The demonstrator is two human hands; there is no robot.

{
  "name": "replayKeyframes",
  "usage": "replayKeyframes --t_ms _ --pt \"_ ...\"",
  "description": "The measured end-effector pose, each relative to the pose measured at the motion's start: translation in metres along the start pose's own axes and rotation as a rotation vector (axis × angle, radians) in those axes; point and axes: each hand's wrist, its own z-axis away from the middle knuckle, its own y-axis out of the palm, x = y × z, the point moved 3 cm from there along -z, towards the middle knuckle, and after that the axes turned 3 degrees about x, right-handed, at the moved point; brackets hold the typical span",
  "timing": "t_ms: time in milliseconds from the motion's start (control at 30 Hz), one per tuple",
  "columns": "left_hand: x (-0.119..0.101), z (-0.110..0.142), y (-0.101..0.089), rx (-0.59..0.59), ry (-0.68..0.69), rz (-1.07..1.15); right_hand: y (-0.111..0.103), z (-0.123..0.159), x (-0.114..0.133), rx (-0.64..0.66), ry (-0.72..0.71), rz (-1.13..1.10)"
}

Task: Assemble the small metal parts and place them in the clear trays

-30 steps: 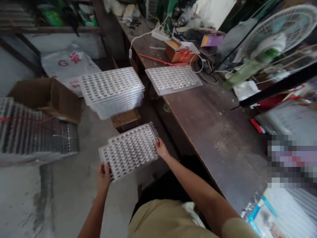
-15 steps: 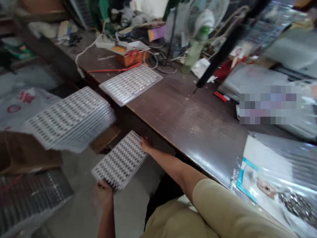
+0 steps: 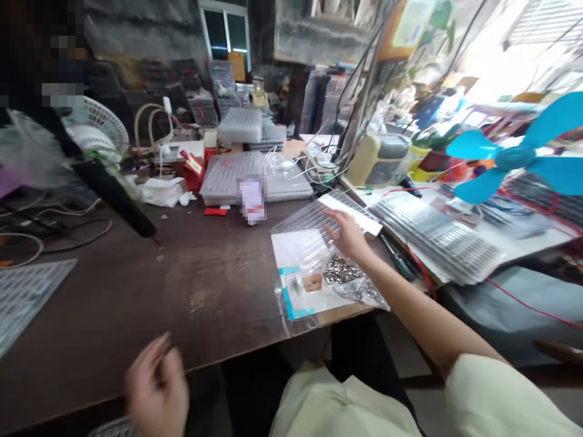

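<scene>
My right hand reaches over a clear ridged plastic tray, fingers apart with nothing seen in them; I cannot tell whether it touches the tray. Just below it lies a heap of small shiny metal parts on a clear bag. A small brown piece rests beside the heap, on a white sheet with blue edging. My left hand, blurred, is at the table's front edge with its fingers curled. Whatever it may hold is hidden. Below it, part of a gridded tray shows.
A black electric screwdriver hangs over the brown table. At the left edge lies a filled tray. Stacked trays stand right, near a blue-bladed fan. Another tray stack sits at the back.
The view has swung right. Both hands have let go of the gridded tray they held. My right hand has moved over to the clear tray, and my left hand is now curled near the table edge.
</scene>
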Motion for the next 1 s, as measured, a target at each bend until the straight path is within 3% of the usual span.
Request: replayKeyframes --t_ms 33,100,167,267,367,500,567,633,733,833,867,933,1000 --pt "-0.026 -0.009 0.016 0.010 0.076 0.024 -0.021 -0.011 -0.037 -0.065 0.110 0.055" --pt "-0.081 -0.030 0.055 0.037 0.257 0.052 -0.043 -0.019 -0.098 -0.141 0.477 0.308" --pt "-0.129 -0.051 0.096 0.063 0.366 0.046 -0.044 -0.017 -0.131 -0.116 0.538 0.336" --pt "-0.160 -0.075 0.130 0.052 0.260 0.136 -0.031 -0.007 -0.141 -0.082 0.502 0.326" --pt "-0.139 -0.077 0.116 -0.013 0.085 0.414 -0.011 0.000 -0.118 -0.043 0.401 0.306" --pt "-0.070 -0.054 0.052 -0.152 -0.093 0.569 0.020 0.006 -0.068 0.040 0.106 0.277" --pt "-0.034 -0.041 0.015 -0.250 -0.175 0.487 0.030 0.011 -0.056 0.057 0.055 0.272" --pt "-0.007 -0.030 -0.015 -0.281 -0.249 0.292 0.031 0.017 -0.059 0.027 0.089 0.286" --pt "-0.002 -0.019 -0.041 -0.321 -0.196 -0.187 0.018 0.026 -0.087 -0.077 0.282 0.373" --pt "-0.046 -0.014 -0.028 -0.429 0.010 -0.529 0.001 0.031 -0.120 -0.038 0.387 0.406" --pt "-0.066 -0.014 -0.013 -0.392 0.119 -0.560 -0.002 0.031 -0.128 -0.009 0.368 0.399" --pt "-0.105 -0.014 0.028 -0.177 0.354 -0.594 -0.007 0.030 -0.139 0.023 0.301 0.385" --pt "-0.131 -0.011 0.065 -0.043 0.470 -0.654 -0.008 0.030 -0.143 0.031 0.251 0.376"
